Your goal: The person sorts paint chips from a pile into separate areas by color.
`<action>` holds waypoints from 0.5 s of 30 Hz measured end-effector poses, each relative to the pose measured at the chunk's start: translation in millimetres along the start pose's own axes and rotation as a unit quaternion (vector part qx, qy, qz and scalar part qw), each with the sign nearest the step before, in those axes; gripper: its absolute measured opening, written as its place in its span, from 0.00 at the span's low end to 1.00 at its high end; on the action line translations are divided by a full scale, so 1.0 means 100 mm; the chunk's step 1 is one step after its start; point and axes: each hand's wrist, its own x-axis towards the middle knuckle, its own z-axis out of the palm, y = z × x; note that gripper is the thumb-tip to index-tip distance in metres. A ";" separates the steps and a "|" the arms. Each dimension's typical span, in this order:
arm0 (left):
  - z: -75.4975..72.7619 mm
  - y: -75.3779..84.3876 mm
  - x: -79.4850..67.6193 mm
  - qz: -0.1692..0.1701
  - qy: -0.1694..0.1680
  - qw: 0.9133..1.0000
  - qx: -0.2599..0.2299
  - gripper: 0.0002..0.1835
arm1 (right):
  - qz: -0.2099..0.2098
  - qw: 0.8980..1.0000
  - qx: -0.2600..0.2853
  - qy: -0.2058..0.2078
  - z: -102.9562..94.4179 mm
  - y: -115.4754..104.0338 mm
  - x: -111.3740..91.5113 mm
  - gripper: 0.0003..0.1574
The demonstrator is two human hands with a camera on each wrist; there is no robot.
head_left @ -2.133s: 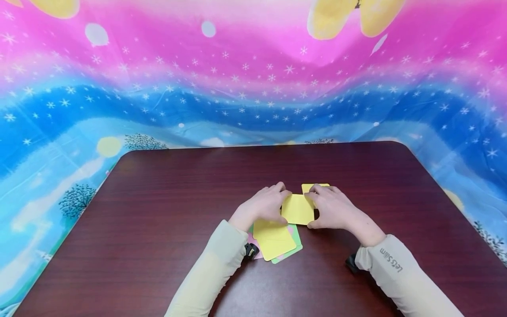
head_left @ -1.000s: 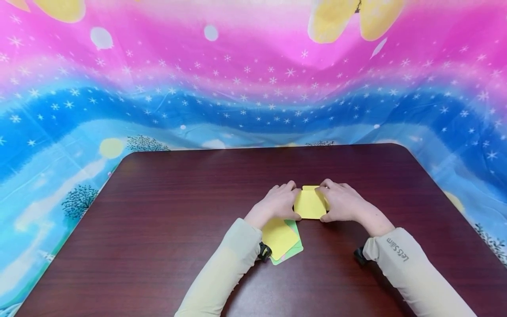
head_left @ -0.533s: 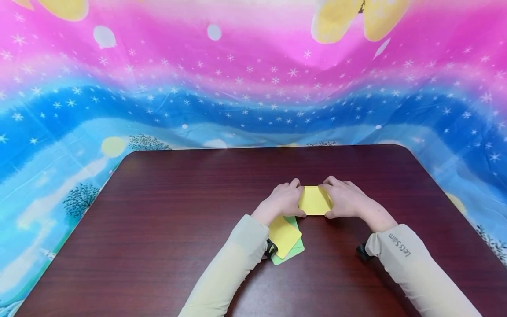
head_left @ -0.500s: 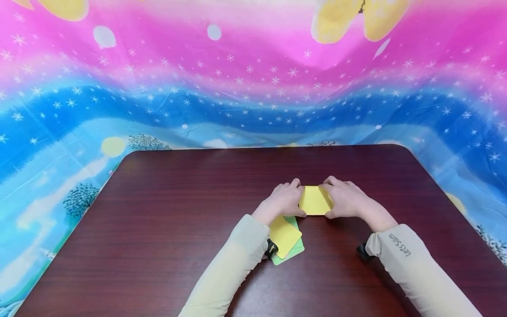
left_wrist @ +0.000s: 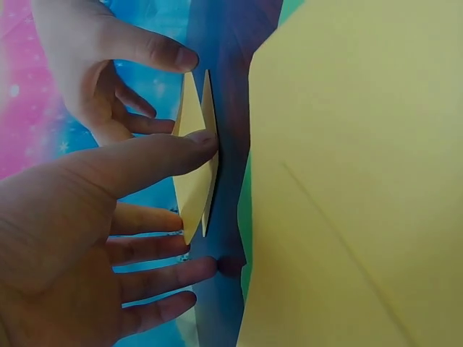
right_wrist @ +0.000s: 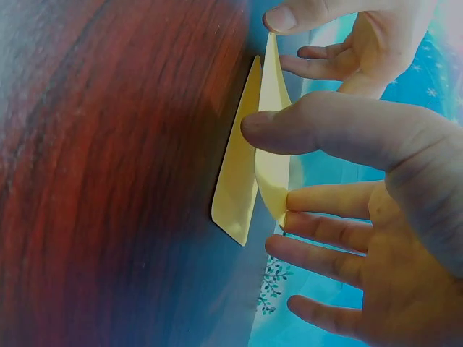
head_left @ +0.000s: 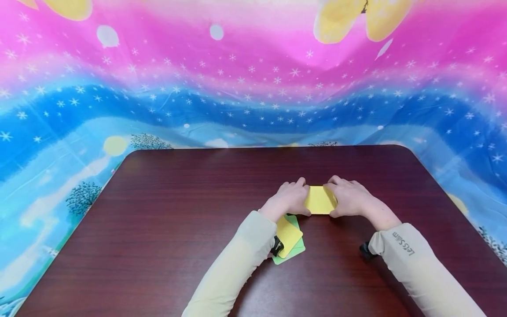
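Observation:
My left hand (head_left: 292, 198) and right hand (head_left: 350, 197) hold a yellow square card (head_left: 320, 200) by its opposite side edges, over the middle right of the table. Thumbs are at the near corners and fingers at the far ones. In the right wrist view this held card (right_wrist: 271, 108) is slightly bowed, and a second yellow card (right_wrist: 235, 181) lies flat on the table below it. From the head view the lower card is hidden. Under my left wrist lies a loose pile: a yellow card (head_left: 289, 235) with rounded corners on top of a green card (head_left: 298, 251).
The dark red-brown table (head_left: 178, 220) has rounded far corners. Behind it hangs a pink and blue patterned cloth (head_left: 253, 88). Black straps with small cameras sit at both wrists; the left one (head_left: 277, 245) overlaps the card pile.
Both hands have carried the held card right and slightly away, until it covers the other yellow card from the head view. The left forearm now hides more of the pile, including its pink part.

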 end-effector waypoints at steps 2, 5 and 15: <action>0.00 0.01 0.02 -0.001 -0.002 1.000 0.002 0.37 | 0.002 1.000 0.000 -0.001 0.00 0.01 0.00 0.46; 0.01 0.03 0.04 -0.003 -0.007 1.000 0.006 0.37 | 0.000 1.000 0.002 -0.004 -0.01 0.03 0.01 0.45; 0.03 0.07 0.09 -0.010 -0.003 1.000 0.002 0.36 | 0.004 0.999 0.017 -0.027 0.03 0.11 0.02 0.46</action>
